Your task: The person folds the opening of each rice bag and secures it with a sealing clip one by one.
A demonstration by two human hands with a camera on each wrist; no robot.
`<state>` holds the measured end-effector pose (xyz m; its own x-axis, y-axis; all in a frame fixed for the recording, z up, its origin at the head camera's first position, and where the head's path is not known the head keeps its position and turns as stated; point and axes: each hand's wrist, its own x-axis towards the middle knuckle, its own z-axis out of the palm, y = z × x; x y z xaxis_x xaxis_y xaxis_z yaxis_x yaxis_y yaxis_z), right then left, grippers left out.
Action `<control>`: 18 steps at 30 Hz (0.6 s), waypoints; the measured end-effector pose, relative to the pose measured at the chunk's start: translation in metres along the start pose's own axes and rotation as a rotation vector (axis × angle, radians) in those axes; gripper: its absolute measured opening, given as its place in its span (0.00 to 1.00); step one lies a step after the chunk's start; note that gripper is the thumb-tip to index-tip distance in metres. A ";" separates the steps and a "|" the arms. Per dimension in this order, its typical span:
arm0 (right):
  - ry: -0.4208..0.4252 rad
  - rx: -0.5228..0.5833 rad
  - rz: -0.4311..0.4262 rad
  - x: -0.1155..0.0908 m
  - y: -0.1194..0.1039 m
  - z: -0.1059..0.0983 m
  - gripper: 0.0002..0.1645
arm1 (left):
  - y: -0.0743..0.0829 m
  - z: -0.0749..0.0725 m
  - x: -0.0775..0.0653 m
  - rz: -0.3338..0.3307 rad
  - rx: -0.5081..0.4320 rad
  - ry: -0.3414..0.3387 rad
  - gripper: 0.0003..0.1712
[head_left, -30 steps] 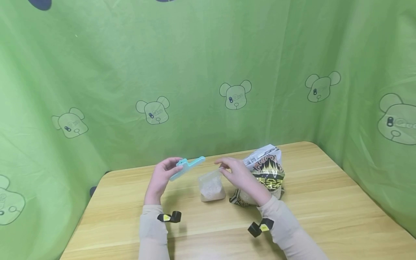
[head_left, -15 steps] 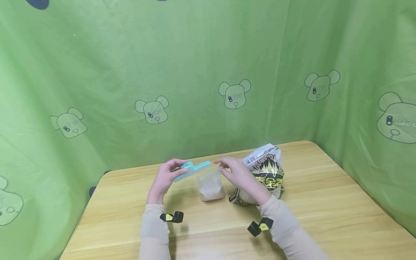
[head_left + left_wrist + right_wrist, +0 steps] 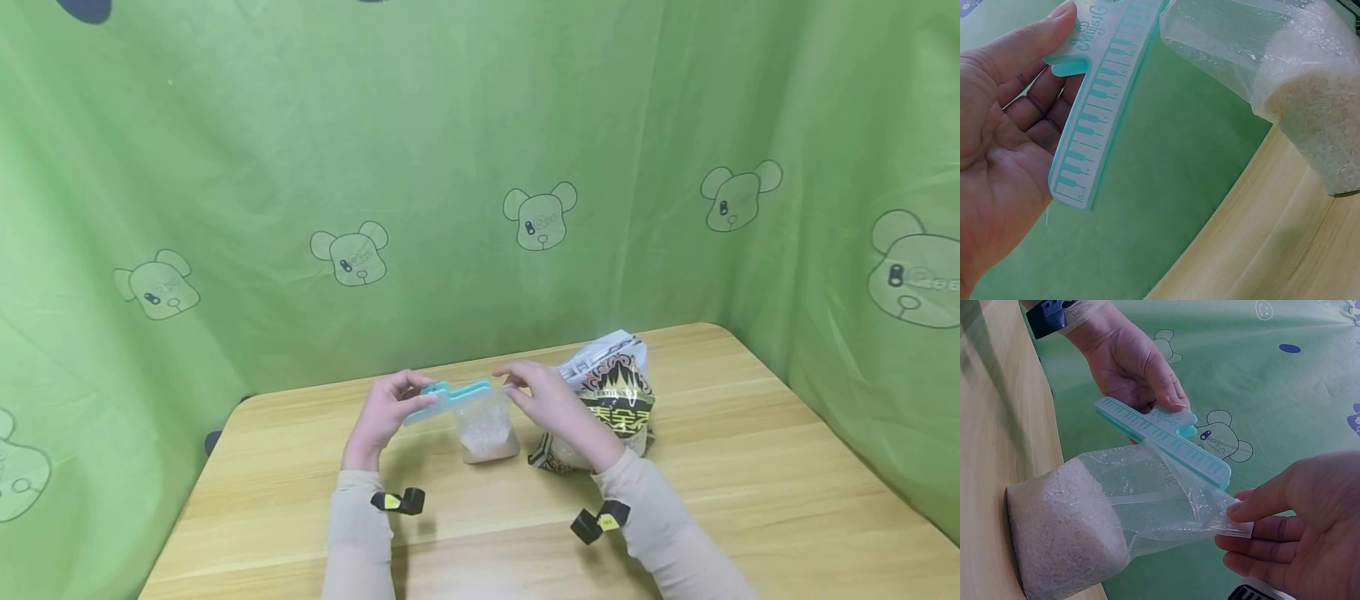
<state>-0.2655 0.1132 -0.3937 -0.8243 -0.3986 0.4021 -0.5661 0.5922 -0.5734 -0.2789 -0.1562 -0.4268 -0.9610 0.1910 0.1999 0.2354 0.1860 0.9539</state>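
Note:
My left hand (image 3: 384, 414) pinches a teal bag clip (image 3: 1093, 115) printed with piano keys, thumb and fingers on its handle end. A clear plastic bag (image 3: 1063, 528), partly filled with white rice, stands on the table. Its upper part slants toward my right hand (image 3: 1304, 515), whose thumb and fingers pinch the top corner. In the right wrist view the clip lies along the upper edge of the bag's empty film, and touches or overlaps it. Whether the film is between the clip's two bars cannot be told.
Just right of the small bag, behind my right forearm, a large printed rice bag (image 3: 618, 400) in black, gold and white stands on the wooden table (image 3: 465, 533). A green curtain (image 3: 442, 150) with bear heads hangs around the table's back and sides.
My left hand has moved the clip right and slightly down, from beside the small bag to its upper edge. The right hand has stayed at the bag's top corner.

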 end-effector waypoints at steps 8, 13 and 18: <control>0.000 -0.002 0.004 0.000 0.000 0.000 0.19 | 0.003 0.000 -0.002 0.017 0.011 -0.022 0.14; 0.004 -0.003 0.004 0.000 0.000 0.001 0.19 | 0.004 0.001 -0.002 0.028 0.037 -0.034 0.13; 0.007 -0.007 0.004 0.000 -0.001 0.000 0.19 | 0.003 0.005 0.000 0.048 0.041 -0.034 0.13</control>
<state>-0.2653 0.1123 -0.3932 -0.8266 -0.3912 0.4047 -0.5625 0.5990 -0.5699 -0.2773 -0.1508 -0.4246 -0.9431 0.2330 0.2372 0.2879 0.2154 0.9331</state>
